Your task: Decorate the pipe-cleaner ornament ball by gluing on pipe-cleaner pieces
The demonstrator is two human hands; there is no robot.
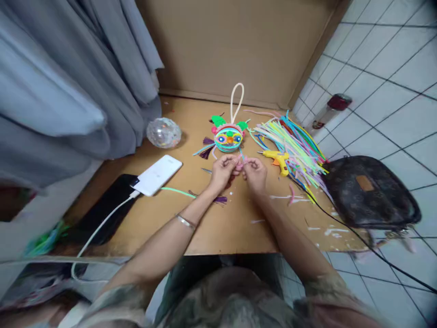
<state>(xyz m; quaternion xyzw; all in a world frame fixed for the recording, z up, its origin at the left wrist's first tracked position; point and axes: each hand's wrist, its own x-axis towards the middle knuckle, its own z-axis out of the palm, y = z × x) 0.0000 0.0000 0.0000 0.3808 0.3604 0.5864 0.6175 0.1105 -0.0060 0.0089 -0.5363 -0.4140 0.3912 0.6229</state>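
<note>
My left hand [222,173] and my right hand [256,174] meet over the middle of the table, fingertips pinched on a small pink pipe cleaner [241,162]. Much of that piece is hidden by the fingers. Just beyond them stands a round, colourful animal-head ornament [228,140] with green ears, blue-ringed eyes and a cream loop [232,102] on top. Purple tassels [205,154] and light blue strands show at its left side. A yellow glue gun [278,159] lies to the right of my right hand.
Many coloured pipe cleaners [293,141] are heaped at the right, beside a dark brown bag [368,191]. At the left are a clear ball [164,133], a white power bank [159,174] with its cable, and a black object [105,209]. A black cord crosses the right edge.
</note>
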